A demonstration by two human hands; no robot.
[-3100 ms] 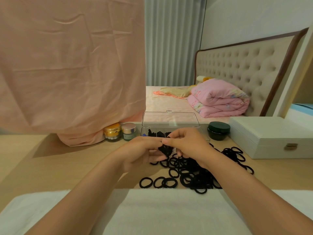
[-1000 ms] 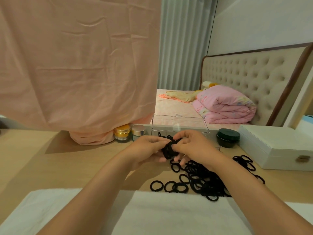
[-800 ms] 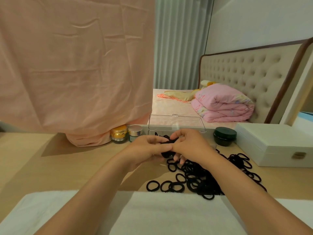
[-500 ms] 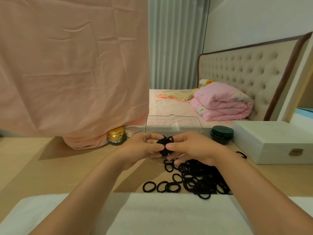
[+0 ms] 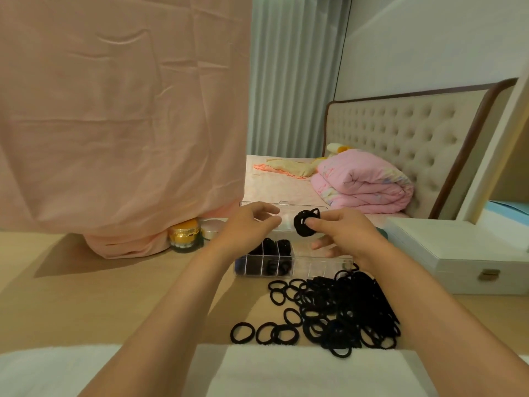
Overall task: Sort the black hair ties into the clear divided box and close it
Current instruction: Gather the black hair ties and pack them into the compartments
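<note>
Right hand [image 5: 343, 233] pinches a bunch of hair ties [image 5: 304, 227] above the clear divided box [image 5: 320, 265], centre frame; left hand [image 5: 249, 227] loose, empty. Left compartments [image 5: 274, 267] filled; pile [image 5: 346, 310] lower right unsorted, lid [image 5: 287, 216] open.

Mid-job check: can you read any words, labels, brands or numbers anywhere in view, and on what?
No text can be read.
The gold jar has a patterned band, too blurred to show any lettering.
The silver-lidded jar, the clear divided box and the white case show no writing.
</note>
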